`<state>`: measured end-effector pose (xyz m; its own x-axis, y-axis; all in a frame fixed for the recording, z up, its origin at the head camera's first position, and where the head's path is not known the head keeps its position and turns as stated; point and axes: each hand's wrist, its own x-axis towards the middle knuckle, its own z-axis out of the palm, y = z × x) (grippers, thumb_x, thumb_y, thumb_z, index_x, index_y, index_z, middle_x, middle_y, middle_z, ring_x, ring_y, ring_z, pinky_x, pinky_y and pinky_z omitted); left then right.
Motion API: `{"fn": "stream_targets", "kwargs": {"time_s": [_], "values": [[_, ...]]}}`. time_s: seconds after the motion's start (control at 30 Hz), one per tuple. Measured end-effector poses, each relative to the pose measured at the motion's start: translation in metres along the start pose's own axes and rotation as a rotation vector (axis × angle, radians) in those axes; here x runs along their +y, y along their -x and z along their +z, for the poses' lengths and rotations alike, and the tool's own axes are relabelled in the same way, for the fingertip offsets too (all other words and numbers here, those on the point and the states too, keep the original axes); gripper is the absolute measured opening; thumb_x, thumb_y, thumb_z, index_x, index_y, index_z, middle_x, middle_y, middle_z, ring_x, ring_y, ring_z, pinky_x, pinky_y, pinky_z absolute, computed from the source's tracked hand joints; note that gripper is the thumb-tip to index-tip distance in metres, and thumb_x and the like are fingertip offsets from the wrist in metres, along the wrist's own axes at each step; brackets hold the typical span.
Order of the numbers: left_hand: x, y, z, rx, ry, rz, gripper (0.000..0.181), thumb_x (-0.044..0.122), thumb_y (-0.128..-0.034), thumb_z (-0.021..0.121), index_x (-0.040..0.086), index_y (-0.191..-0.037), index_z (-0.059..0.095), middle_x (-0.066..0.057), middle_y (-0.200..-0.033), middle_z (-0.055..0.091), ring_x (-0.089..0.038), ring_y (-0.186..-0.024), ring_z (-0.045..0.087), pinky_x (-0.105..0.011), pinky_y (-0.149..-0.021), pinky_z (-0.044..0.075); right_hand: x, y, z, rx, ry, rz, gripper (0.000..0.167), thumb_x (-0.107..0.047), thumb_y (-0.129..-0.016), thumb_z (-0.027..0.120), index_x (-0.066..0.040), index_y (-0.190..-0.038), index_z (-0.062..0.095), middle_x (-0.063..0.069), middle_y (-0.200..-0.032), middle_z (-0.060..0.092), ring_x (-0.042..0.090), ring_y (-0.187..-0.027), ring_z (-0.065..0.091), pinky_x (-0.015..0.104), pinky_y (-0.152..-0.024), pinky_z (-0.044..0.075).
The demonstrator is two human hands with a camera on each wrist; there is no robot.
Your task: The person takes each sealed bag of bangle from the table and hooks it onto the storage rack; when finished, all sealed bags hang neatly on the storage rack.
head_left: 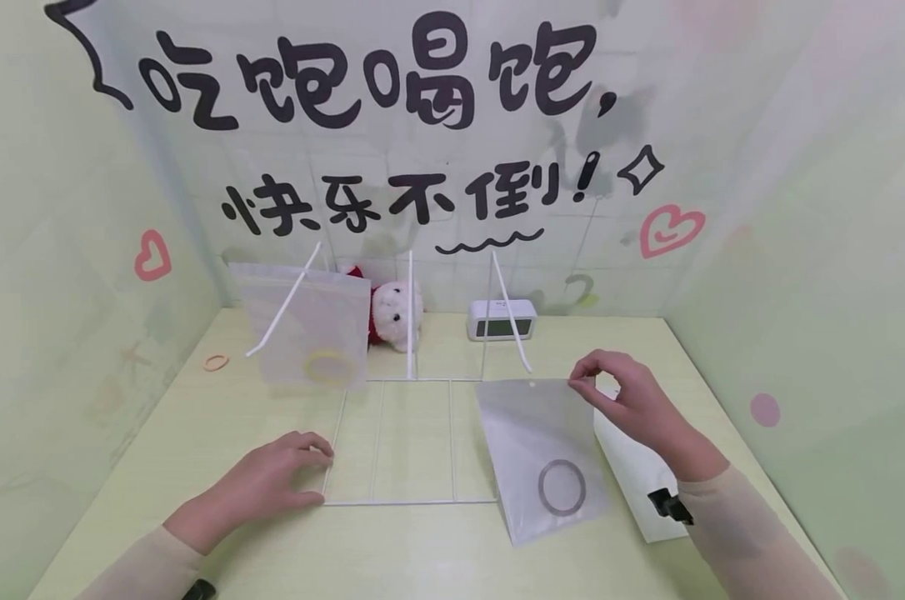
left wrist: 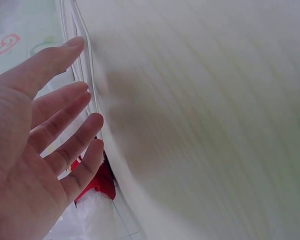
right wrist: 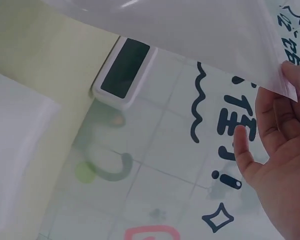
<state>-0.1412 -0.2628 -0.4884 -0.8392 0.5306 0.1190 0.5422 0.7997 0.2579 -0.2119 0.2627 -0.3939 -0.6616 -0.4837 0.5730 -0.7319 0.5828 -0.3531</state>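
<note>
The right hand has its grip pinching a top corner of the bag at the frame's lower right, while the left hand lies unclenched by the rack; keeping that corner taut should best limit swinging.
</note>
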Motion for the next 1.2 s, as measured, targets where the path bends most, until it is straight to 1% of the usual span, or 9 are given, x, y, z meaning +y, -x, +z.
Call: {"fn": "stream_targets", "kwargs": {"time_s": [0.2, 0.47, 0.53, 0.63, 0.67, 0.73, 0.97, 1.1, 1.2], "values": [[0.001, 0.000, -0.001, 0.003, -0.001, 0.000, 0.044, 0.031, -0.0746, 0.090, 0.013, -0.113, 0.078, 0.005, -0.125, 0.069, -0.024, -0.117, 0.066, -0.045, -0.094, 0.061, -0.019, -0.010, -0.014, 0.028, -0.018, -0.090, 0.032, 0.006, -0.078, 0.083, -0.017, -0.096, 0.070, -0.015, -0.087, 0.065, 0.003, -0.083, 0.056, 0.023, -0.087, 0.043], [0.002, -0.001, -0.002, 0.016, -0.007, 0.014, 0.043, 0.032, -0.0737, 0.091, 0.014, -0.111, 0.078, 0.005, -0.124, 0.069, -0.025, -0.115, 0.066, -0.045, -0.092, 0.061, -0.049, -0.021, -0.030, 0.049, -0.086, -0.188, 0.034, 0.008, -0.076, 0.081, -0.017, -0.097, 0.071, -0.013, -0.088, 0.065, 0.007, -0.088, 0.056, 0.022, -0.094, 0.042], [0.002, -0.001, -0.002, 0.014, -0.008, 0.017, 0.044, 0.032, -0.0736, 0.091, 0.014, -0.111, 0.078, 0.005, -0.124, 0.069, -0.025, -0.115, 0.066, -0.046, -0.092, 0.061, -0.055, -0.024, -0.031, 0.051, -0.104, -0.232, 0.027, 0.003, -0.081, 0.080, -0.016, -0.097, 0.071, -0.012, -0.089, 0.065, 0.007, -0.087, 0.056, 0.023, -0.095, 0.042], [0.002, -0.001, -0.003, 0.014, -0.012, 0.014, 0.044, 0.032, -0.0731, 0.091, 0.014, -0.111, 0.078, 0.005, -0.124, 0.069, -0.025, -0.115, 0.066, -0.045, -0.092, 0.061, -0.067, -0.028, -0.031, 0.055, -0.131, -0.276, 0.006, -0.013, -0.094, 0.075, -0.014, -0.096, 0.070, -0.011, -0.089, 0.065, 0.006, -0.085, 0.056, 0.025, -0.096, 0.041], [0.002, -0.001, -0.003, 0.014, -0.014, 0.013, 0.044, 0.032, -0.0732, 0.091, 0.014, -0.111, 0.078, 0.005, -0.125, 0.069, -0.025, -0.115, 0.066, -0.045, -0.092, 0.061, -0.071, -0.030, -0.032, 0.059, -0.141, -0.289, 0.006, -0.018, -0.097, 0.073, -0.014, -0.095, 0.070, -0.010, -0.089, 0.065, 0.005, -0.084, 0.055, 0.025, -0.096, 0.041], [0.001, -0.001, -0.002, 0.013, -0.016, 0.016, 0.044, 0.032, -0.0733, 0.091, 0.014, -0.111, 0.078, 0.005, -0.125, 0.069, -0.025, -0.115, 0.066, -0.045, -0.093, 0.061, -0.080, -0.034, -0.033, 0.069, -0.164, -0.318, 0.016, -0.025, -0.101, 0.068, -0.011, -0.093, 0.070, -0.008, -0.087, 0.065, 0.005, -0.083, 0.055, 0.026, -0.096, 0.041], [0.001, -0.001, 0.000, 0.021, -0.020, 0.015, 0.045, 0.033, -0.0731, 0.091, 0.013, -0.111, 0.078, 0.005, -0.124, 0.069, -0.024, -0.116, 0.066, -0.044, -0.094, 0.061, -0.111, -0.050, -0.044, 0.118, -0.265, -0.457, 0.007, -0.005, -0.096, 0.071, -0.003, -0.090, 0.067, 0.000, -0.083, 0.062, 0.010, -0.081, 0.052, 0.028, -0.096, 0.041], [-0.001, -0.001, 0.001, 0.008, -0.013, 0.010, 0.044, 0.033, -0.0737, 0.091, 0.014, -0.112, 0.078, 0.006, -0.125, 0.068, -0.024, -0.116, 0.066, -0.044, -0.093, 0.061, -0.124, -0.060, -0.048, 0.150, -0.282, -0.505, 0.015, -0.011, -0.099, 0.068, -0.001, -0.089, 0.067, 0.001, -0.081, 0.060, 0.011, -0.081, 0.051, 0.029, -0.095, 0.040], [-0.002, -0.001, 0.001, 0.003, -0.013, 0.004, 0.044, 0.033, -0.0736, 0.091, 0.015, -0.112, 0.078, 0.008, -0.125, 0.068, -0.022, -0.116, 0.066, -0.043, -0.092, 0.061, -0.130, -0.069, -0.052, 0.134, -0.268, -0.509, 0.013, -0.012, -0.099, 0.068, -0.002, -0.090, 0.068, 0.001, -0.083, 0.063, 0.009, -0.081, 0.054, 0.031, -0.097, 0.040]]}}
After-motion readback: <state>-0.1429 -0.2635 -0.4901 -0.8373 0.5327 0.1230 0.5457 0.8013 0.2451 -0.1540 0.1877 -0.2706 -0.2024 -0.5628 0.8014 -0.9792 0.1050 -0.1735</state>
